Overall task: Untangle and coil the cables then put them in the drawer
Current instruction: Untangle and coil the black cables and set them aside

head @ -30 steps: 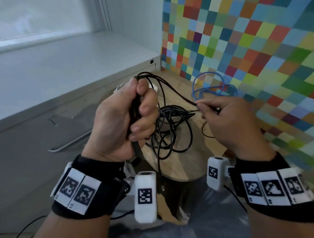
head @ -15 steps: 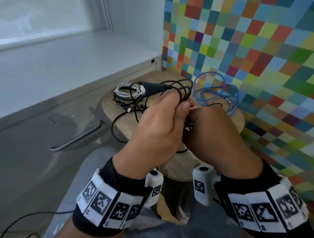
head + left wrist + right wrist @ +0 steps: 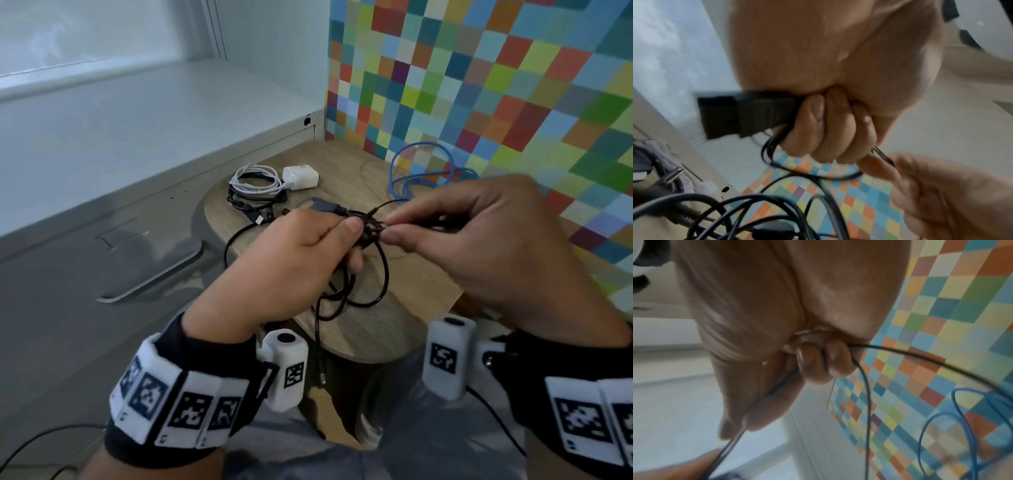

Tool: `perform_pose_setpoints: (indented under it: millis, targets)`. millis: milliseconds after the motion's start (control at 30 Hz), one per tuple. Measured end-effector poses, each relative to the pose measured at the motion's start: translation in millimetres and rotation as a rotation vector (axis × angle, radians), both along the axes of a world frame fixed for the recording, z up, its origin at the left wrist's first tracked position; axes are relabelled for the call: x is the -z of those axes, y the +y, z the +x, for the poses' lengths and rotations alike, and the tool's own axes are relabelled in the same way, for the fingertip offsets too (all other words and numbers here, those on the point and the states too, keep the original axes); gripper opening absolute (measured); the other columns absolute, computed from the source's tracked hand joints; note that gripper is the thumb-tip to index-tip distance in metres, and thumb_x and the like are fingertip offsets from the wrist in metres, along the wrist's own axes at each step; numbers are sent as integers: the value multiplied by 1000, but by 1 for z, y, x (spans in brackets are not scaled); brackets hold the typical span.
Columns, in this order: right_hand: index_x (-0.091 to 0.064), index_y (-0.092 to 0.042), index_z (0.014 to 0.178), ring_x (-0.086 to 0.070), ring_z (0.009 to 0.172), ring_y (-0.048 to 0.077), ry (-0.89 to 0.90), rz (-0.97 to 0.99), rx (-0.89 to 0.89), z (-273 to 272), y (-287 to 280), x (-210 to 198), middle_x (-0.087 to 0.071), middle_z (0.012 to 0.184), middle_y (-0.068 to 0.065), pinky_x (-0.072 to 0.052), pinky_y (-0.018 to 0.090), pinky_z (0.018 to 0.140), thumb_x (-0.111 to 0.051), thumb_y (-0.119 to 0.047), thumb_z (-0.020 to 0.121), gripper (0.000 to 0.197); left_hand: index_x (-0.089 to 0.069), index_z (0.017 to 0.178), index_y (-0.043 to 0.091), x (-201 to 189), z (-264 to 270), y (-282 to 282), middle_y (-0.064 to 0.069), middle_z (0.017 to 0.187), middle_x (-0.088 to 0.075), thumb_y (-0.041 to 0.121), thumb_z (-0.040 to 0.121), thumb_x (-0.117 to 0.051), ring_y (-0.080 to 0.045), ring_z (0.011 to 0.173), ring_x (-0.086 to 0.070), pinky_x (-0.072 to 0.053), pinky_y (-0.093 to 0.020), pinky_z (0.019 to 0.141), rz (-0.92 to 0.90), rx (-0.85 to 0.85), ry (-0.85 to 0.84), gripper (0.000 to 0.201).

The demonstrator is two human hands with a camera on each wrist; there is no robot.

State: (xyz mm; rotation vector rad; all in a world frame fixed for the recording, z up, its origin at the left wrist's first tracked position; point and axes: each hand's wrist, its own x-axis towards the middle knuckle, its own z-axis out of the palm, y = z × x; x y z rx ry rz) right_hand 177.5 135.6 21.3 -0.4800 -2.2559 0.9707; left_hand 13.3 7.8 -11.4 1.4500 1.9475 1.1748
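My left hand (image 3: 294,253) grips a bundle of black cable (image 3: 380,274) with its black plug (image 3: 325,205) sticking out past the thumb; in the left wrist view the curled fingers (image 3: 830,129) hold the plug (image 3: 740,116) and loops (image 3: 777,164). My right hand (image 3: 479,236) pinches a strand of the same black cable (image 3: 900,350) between thumb and fingertips, right beside the left thumb. Loops hang below over the small wooden table (image 3: 376,335). A blue cable (image 3: 411,171) lies at the table's far right. The grey drawer (image 3: 68,274) with its metal handle (image 3: 154,274) is closed at the left.
A coiled white cable (image 3: 253,181) with a white charger (image 3: 301,176) lies at the table's far left, over another black cable with a USB plug (image 3: 253,216). A colourful checkered wall (image 3: 496,85) stands behind and to the right. The grey cabinet top (image 3: 120,130) runs along the left.
My hands have drawn slightly apart, the right one moving right and pinching a strand. The white charger, hidden earlier, now shows. The black loops hang lower under the left hand.
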Motion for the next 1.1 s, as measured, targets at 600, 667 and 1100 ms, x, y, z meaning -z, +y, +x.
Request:
perform_pose_setpoints:
  millis: [600, 667, 1100]
  targets:
    - [-82, -34, 92, -68, 76, 4, -260, 230, 322, 6, 20, 12, -72, 80, -21, -57, 32, 70, -74, -39, 90, 10, -42, 88, 15, -11, 6, -3, -2, 66, -57, 29, 109, -25, -18, 46, -54, -35, -25, 39, 565, 104, -922, 31]
    - [-81, -35, 93, -66, 77, 12, -396, 336, 287, -2, 9, 14, -74, 83, -14, -55, 34, 68, -70, -42, 92, 13, -43, 90, 12, -13, 21, 4, -12, 76, -68, 29, 107, -28, -29, 60, -69, -48, -31, 45, 567, 7, -722, 28]
    - [-73, -18, 76, -48, 49, 15, -429, 417, -5, -14, -26, 9, -61, 58, 0, -41, 33, 46, -66, -14, 85, 12, -48, 92, 19, 3, 44, 16, 16, 118, -74, 39, 108, -35, -17, 100, -72, -55, -44, 79, 322, -262, 109, 28]
